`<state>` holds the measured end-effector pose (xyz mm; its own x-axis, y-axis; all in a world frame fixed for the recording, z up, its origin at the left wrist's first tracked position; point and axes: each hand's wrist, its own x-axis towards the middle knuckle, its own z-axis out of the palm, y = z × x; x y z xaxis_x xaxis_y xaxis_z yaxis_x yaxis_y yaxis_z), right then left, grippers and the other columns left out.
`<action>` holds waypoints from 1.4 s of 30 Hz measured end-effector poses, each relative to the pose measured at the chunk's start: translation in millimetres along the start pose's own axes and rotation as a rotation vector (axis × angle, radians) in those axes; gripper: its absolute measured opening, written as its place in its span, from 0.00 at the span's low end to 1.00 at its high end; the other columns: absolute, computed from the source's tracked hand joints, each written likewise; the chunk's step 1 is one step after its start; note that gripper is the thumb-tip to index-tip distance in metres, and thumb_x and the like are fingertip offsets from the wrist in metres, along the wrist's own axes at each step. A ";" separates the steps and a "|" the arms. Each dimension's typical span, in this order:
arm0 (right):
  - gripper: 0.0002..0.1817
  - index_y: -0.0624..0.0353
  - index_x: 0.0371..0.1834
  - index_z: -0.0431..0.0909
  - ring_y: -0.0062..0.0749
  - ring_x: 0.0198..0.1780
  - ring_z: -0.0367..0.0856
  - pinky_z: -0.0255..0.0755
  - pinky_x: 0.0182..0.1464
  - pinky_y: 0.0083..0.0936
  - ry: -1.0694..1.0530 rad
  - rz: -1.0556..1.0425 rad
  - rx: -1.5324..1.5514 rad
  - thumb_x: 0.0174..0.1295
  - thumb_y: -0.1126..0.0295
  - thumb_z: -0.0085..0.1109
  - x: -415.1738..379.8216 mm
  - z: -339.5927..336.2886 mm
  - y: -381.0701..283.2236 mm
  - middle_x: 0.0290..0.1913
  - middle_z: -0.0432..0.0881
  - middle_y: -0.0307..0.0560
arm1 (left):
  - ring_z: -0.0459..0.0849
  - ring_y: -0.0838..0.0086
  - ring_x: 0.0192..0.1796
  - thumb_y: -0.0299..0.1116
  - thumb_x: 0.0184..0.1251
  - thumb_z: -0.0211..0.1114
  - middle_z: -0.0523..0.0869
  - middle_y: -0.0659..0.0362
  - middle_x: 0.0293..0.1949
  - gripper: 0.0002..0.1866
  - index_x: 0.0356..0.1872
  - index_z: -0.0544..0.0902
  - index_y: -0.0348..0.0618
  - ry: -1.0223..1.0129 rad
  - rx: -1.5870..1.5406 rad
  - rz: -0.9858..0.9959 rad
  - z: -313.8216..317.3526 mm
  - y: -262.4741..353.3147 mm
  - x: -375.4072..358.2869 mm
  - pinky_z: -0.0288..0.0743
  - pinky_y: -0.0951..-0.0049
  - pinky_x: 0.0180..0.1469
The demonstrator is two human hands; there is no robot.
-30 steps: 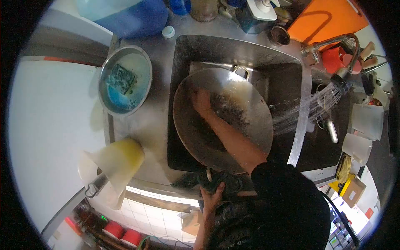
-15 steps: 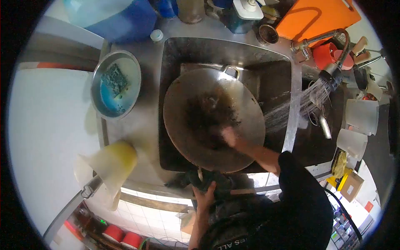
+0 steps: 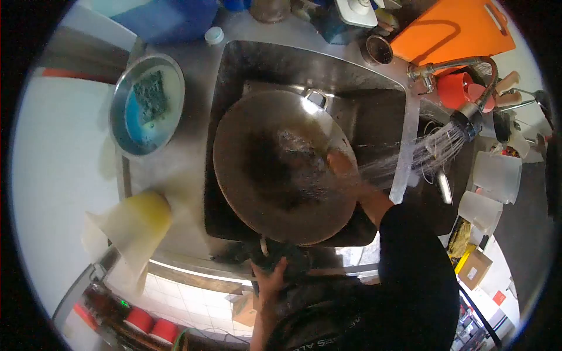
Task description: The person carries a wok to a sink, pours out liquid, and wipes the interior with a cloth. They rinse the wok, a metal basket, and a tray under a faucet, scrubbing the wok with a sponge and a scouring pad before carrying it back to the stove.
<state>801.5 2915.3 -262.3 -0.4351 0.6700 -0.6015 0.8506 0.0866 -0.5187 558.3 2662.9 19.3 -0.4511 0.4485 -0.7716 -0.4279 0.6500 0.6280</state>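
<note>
A large dark wok (image 3: pixel 252 175) rests in the metal sink (image 3: pixel 374 105), its inside wet and browned. My left hand (image 3: pixel 270 279) is at the wok's near edge, closed on a dark cloth (image 3: pixel 293 259) beside the near handle (image 3: pixel 263 244); its fingertips are partly hidden. Inside the wok, close to the right wall, my right hand (image 3: pixel 341 168) is smeared by motion and water spray. I cannot tell whether it holds anything. From the right, a spray tap (image 3: pixel 465 123) sends a stream of water over the sink divider into the wok.
On the left counter stands a metal bowl (image 3: pixel 175 111) with a dark scouring pad (image 3: pixel 150 96) in bluish liquid. A yellowish plastic jug (image 3: pixel 137 225) is below it. Behind the sink are a soap dispenser (image 3: pixel 351 23), a small metal cup (image 3: pixel 377 50) and an orange board (image 3: pixel 448 32).
My right hand has moved up and right across the wok, to its right wall. Water now visibly splashes inside the wok. The view has shifted slightly; my left hand stays at the cloth.
</note>
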 end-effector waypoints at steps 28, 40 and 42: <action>0.13 0.55 0.47 0.86 0.50 0.46 0.85 0.77 0.52 0.42 -0.156 -0.148 0.207 0.61 0.71 0.58 -140.3 -56.3 -185.5 0.47 0.86 0.57 | 0.81 0.69 0.46 0.29 0.57 0.74 0.80 0.55 0.51 0.35 0.63 0.67 0.34 -0.077 0.011 -0.036 -20.4 -41.6 23.2 0.76 0.70 0.52; 0.13 0.58 0.45 0.86 0.54 0.46 0.80 0.73 0.52 0.44 -0.054 -0.201 0.204 0.66 0.63 0.59 -126.2 -23.7 -199.2 0.42 0.83 0.54 | 0.76 0.66 0.57 0.31 0.57 0.75 0.76 0.51 0.58 0.41 0.68 0.61 0.33 -0.031 -0.073 -0.017 4.5 17.3 6.1 0.70 0.67 0.62; 0.15 0.62 0.42 0.84 0.53 0.44 0.80 0.73 0.49 0.44 -0.029 -0.297 0.199 0.68 0.60 0.57 -137.0 -42.7 -200.6 0.40 0.82 0.58 | 0.76 0.66 0.58 0.31 0.57 0.75 0.76 0.51 0.58 0.41 0.68 0.61 0.33 -0.004 -0.039 -0.024 -0.6 -0.7 12.3 0.69 0.67 0.63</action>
<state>703.0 2837.7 -49.9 -0.6652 0.6158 -0.4224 0.6128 0.1270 -0.7800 552.6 2667.6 9.4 -0.4372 0.4356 -0.7868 -0.4687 0.6363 0.6127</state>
